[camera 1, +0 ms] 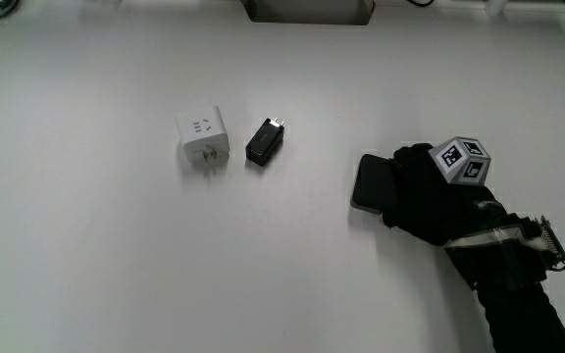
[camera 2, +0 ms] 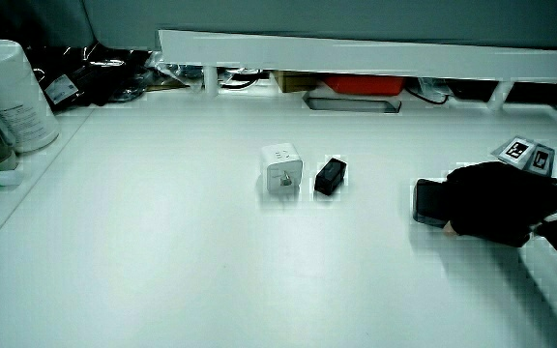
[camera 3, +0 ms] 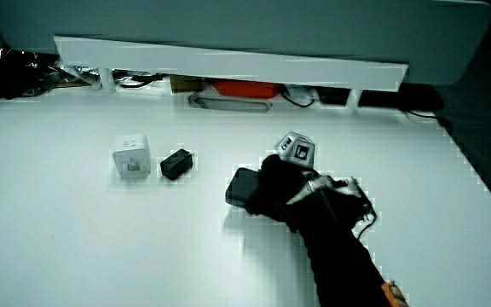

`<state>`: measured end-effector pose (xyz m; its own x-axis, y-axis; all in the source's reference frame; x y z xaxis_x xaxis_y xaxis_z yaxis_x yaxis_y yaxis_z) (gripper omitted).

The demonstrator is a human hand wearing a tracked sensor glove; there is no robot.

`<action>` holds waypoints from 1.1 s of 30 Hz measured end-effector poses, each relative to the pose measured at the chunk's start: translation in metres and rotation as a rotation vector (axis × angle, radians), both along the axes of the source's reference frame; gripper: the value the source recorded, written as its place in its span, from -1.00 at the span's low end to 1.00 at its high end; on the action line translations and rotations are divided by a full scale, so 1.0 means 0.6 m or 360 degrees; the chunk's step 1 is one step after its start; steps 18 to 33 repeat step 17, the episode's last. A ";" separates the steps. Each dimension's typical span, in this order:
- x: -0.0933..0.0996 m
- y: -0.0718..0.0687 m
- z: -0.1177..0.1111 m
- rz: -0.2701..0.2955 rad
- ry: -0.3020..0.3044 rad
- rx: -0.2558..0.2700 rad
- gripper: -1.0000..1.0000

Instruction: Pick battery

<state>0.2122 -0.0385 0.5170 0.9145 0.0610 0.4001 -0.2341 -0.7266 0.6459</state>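
Observation:
The battery (camera 1: 369, 182) is a flat black slab with rounded corners, lying on the white table (camera 1: 116, 255). The gloved hand (camera 1: 422, 196) rests on the battery's end, and its fingers curl over that end and hide part of it. Both side views show the battery (camera 2: 429, 201) (camera 3: 242, 188) sticking out from under the hand (camera 2: 491, 205) (camera 3: 280, 193). The patterned cube (camera 1: 462, 160) sits on the back of the hand. The forearm runs from the hand toward the person's edge of the table.
A white plug cube (camera 1: 202, 137) and a small black adapter (camera 1: 264, 142) lie side by side, apart from the battery. A low white partition (camera 2: 356, 53) closes off the table. A white cylinder (camera 2: 8, 92) and cluttered items stand at a table edge.

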 end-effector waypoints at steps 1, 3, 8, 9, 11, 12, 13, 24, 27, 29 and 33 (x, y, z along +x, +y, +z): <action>-0.004 -0.001 -0.003 -0.0014 -0.0011 0.0023 1.00; -0.025 0.001 -0.036 -0.0068 -0.0046 0.0070 1.00; -0.079 0.013 -0.082 -0.0218 -0.0106 0.0147 1.00; -0.091 0.016 -0.093 -0.0243 -0.0129 0.0166 1.00; -0.111 0.022 -0.102 -0.0307 -0.0128 0.0192 1.00; -0.122 0.025 -0.110 -0.0326 -0.0142 0.0187 1.00; -0.133 0.028 -0.119 -0.0340 -0.0182 0.0185 1.00; -0.174 0.036 -0.139 -0.0443 -0.0229 0.0216 1.00; -0.174 0.036 -0.139 -0.0443 -0.0229 0.0216 1.00; -0.174 0.036 -0.139 -0.0443 -0.0229 0.0216 1.00; -0.174 0.036 -0.139 -0.0443 -0.0229 0.0216 1.00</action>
